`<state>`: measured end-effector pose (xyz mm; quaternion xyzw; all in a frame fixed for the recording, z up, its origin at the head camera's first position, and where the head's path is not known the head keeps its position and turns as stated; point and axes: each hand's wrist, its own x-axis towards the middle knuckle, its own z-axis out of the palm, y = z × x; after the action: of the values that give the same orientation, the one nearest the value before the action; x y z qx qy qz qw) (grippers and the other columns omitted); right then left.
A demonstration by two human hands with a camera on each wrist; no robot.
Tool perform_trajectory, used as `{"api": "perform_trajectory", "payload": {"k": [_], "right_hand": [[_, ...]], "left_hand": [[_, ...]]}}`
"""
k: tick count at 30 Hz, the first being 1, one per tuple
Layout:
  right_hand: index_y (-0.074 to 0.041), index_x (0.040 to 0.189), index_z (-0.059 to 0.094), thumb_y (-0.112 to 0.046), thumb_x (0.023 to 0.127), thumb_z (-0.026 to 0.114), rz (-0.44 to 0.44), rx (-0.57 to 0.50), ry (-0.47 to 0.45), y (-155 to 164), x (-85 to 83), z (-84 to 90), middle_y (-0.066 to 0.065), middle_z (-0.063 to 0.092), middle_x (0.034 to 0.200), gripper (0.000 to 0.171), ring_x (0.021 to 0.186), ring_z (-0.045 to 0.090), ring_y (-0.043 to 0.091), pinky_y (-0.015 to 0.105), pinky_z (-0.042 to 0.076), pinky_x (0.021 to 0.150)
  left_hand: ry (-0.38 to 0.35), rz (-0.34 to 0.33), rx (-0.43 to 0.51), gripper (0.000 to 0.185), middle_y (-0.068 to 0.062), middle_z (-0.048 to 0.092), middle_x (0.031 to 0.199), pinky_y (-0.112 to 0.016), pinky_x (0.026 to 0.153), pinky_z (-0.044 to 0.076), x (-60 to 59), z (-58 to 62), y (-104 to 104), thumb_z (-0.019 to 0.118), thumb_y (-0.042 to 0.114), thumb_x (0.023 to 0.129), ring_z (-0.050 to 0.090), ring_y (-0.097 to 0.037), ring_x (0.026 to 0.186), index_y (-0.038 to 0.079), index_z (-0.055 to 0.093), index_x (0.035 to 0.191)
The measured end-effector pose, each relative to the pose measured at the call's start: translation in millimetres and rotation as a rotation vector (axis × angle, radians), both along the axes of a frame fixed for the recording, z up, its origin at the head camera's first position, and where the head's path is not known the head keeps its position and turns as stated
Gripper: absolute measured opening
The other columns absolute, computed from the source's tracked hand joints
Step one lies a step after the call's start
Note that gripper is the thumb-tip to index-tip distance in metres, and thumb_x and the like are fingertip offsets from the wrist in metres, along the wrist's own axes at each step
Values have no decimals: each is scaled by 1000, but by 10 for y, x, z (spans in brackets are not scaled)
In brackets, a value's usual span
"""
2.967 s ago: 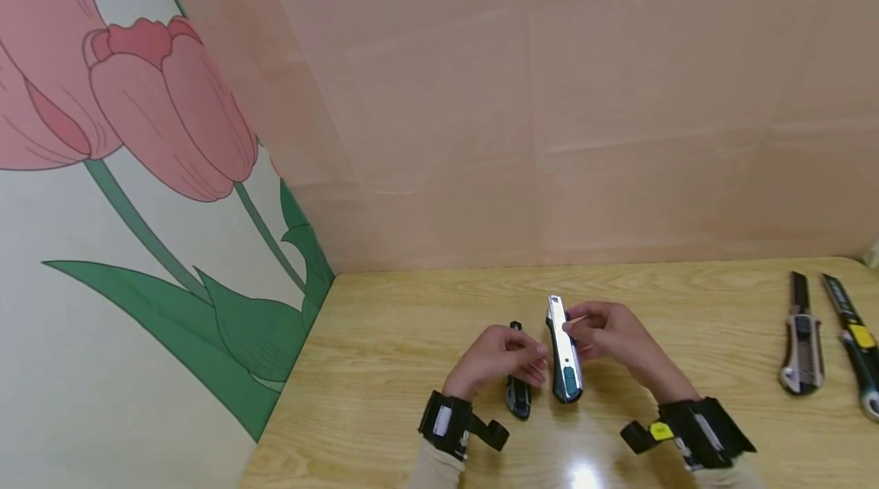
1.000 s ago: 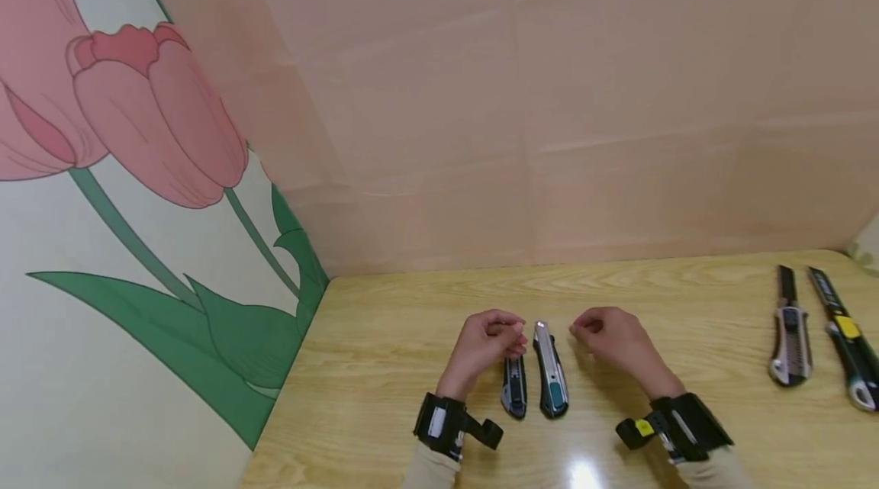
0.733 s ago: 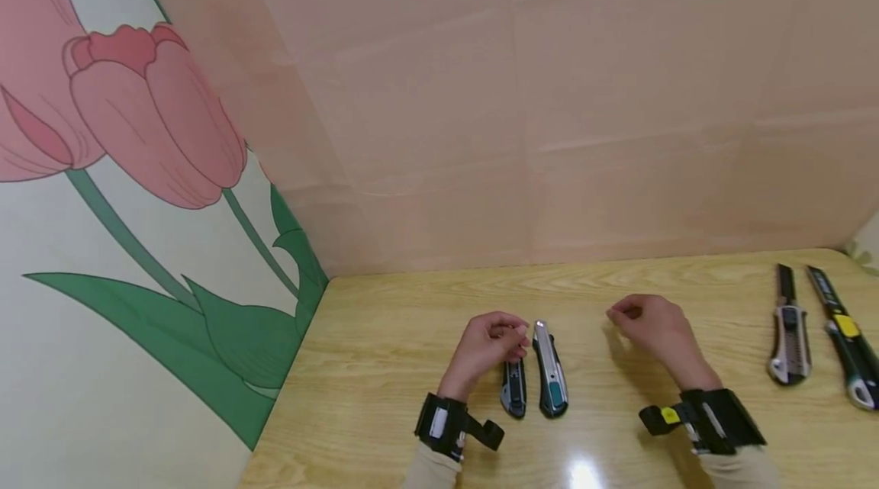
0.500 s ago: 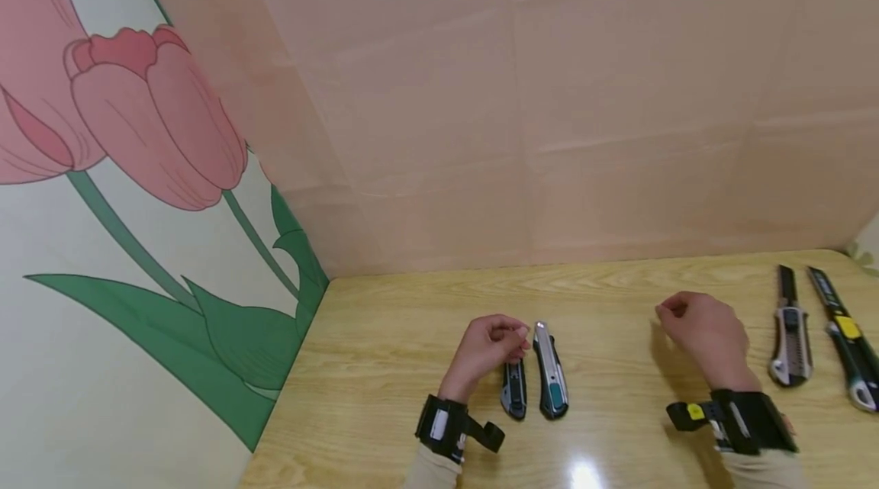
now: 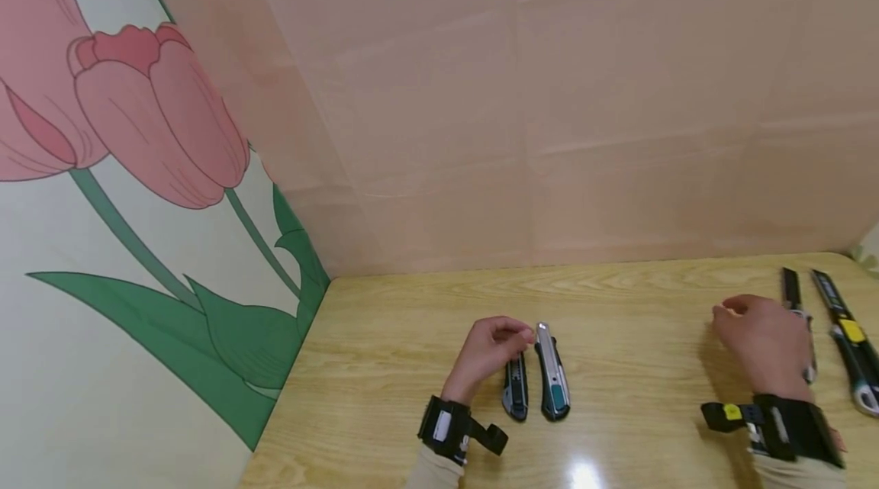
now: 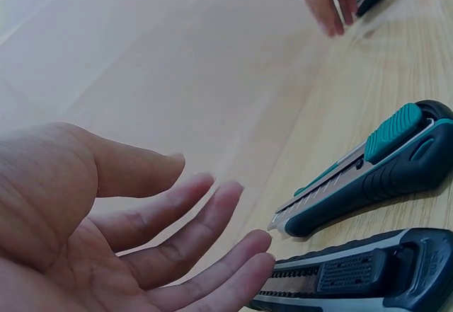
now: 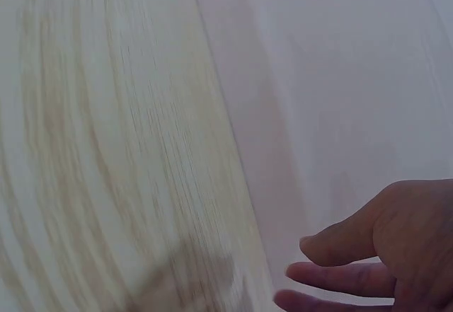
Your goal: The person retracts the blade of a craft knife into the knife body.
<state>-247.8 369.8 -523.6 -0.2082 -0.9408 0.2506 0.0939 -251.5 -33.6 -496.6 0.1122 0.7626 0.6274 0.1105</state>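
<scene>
Two utility knives lie side by side near the table's middle: a small black and grey one [image 5: 516, 395] and a silver one with a teal slider [image 5: 553, 378]. My left hand [image 5: 486, 354] hovers over the front end of the black one, fingers loosely bent. In the left wrist view nothing sits between thumb and fingers, and the black knife [image 6: 354, 276] lies beside the fingertips. My right hand [image 5: 765, 340] is above the right side of the table, holding nothing. It partly covers a grey snap-off utility knife [image 5: 792, 289].
A black utility knife with a yellow slider [image 5: 852, 332] lies at the far right. Behind the wooden table [image 5: 412, 367] rises a pinkish-brown sheet [image 5: 439, 130]. On the left stands a panel with printed tulips [image 5: 158, 115].
My right hand set down the silver and teal utility knife beside the black one, let go, then moved right to the grey knife. My left hand stayed almost in place.
</scene>
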Motion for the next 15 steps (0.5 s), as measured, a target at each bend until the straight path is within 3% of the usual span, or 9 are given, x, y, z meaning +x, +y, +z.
{"api": "perform_trajectory", "payload": {"k": [4,7,9,12,15], "right_hand": [[15,123,58,-24,101,56,-95,59,-33,87,28,-7,38,62,106,44,86,56,52,59,46,69],[15,133,52,-26,102,51,-184,47,-105,126,45,16,41,56,121,51,102,49,59,66,41,83],[16,136,49,-28,102,48,-231,27,-137,144,56,41,43,50,131,56,110,45,62,67,40,86],[16,128,54,-30,102,47,-260,12,-147,166,84,75,45,49,122,53,108,43,63,67,40,83],[17,104,57,-28,101,48,-263,33,-133,198,129,80,39,54,97,46,94,49,56,60,42,72]], "left_hand": [[10,-10,-9,16,0,75,98,-52,87,61,21,10,22,75,23,97,70,-36,101,11,78,106],[9,-23,9,17,-5,77,101,-47,86,62,26,12,30,73,23,98,70,-35,102,9,77,108],[4,-32,31,17,-9,77,104,-45,86,63,26,8,33,72,20,98,70,-36,103,8,76,109],[0,-39,53,14,-11,77,105,-45,86,63,25,-7,44,72,17,98,70,-38,104,8,76,108],[11,-42,56,13,-12,77,104,-51,87,62,28,-25,61,71,14,98,71,-39,102,6,76,108]]}}
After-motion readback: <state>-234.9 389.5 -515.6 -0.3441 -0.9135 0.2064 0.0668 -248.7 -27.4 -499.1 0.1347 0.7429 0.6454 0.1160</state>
